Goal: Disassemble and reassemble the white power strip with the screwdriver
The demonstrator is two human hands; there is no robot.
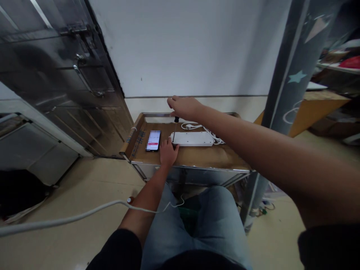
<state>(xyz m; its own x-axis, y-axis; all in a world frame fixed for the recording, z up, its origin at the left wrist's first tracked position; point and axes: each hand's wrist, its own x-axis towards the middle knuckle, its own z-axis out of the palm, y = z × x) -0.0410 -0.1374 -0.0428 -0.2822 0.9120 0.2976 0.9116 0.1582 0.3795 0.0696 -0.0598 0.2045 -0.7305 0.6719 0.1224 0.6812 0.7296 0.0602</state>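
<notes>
Head view, single frame. The right hand point(184, 108) is reached out across the cart, palm down, fingers curved narrow directly above a black-handled screwdriver point(176, 119); the hand sits at the top of the handle, but whether it grips cannot be told. The thin shaft runs down from the handle, slightly tilted, its lower end at the near-left end of a white power strip point(192, 138), just by the left hand point(168, 153). The left hand lies on the cart top, fingers bunched narrow against that end of the strip; no firm grip can be confirmed. The strip lies just right of the left hand and below the right hand. A smartphone point(153, 140), its screen lit and pixelated, lies just left of the left hand, not touching it. A white cord point(191, 126) with a plug loops beyond the strip, under the right wrist. Strip and phone rest on brown paper point(213, 157) covering a steel cart point(191, 175). Below the left forearm a white cable point(70, 213) crosses the view, and jeans point(213, 221) show at the bottom of the frame. Left of the cart stands a metal door point(64, 67).
</notes>
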